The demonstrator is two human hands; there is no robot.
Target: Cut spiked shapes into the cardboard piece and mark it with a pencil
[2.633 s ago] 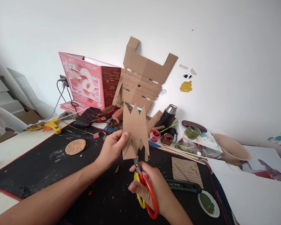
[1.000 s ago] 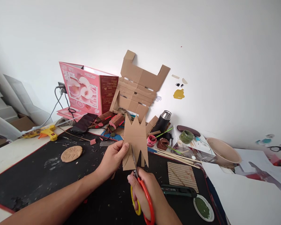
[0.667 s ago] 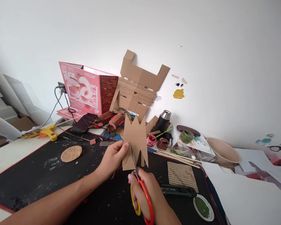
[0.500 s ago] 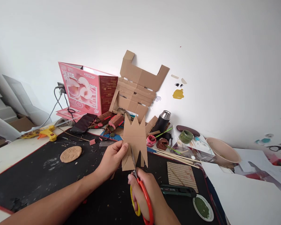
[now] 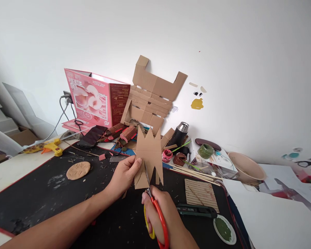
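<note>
My left hand (image 5: 126, 173) pinches the left edge of a brown cardboard piece (image 5: 149, 148), thumb in front and fingers behind. Pointed teeth run along the piece's top edge, and notches are cut into its lower part. My right hand (image 5: 162, 209) is closed round the handles, one red and one yellow, of a pair of scissors (image 5: 159, 218). Their blades reach up into the lower part of the cardboard, near my left thumb. Both hands are above a black work mat (image 5: 101, 190).
Left on the mat lies a round clay disc (image 5: 78, 171), with a yellow glue gun (image 5: 49, 147) beyond. To the right are corrugated cardboard (image 5: 200, 194), a dark green cutter (image 5: 197, 210) and a lid with green paint (image 5: 224, 230). Behind stand paint jars (image 5: 180, 159), a flask (image 5: 180, 134) and a pink box (image 5: 93, 98).
Almost nothing differs. The scissors' handles have shifted very slightly to the left; the cardboard and my left hand stay in place.
</note>
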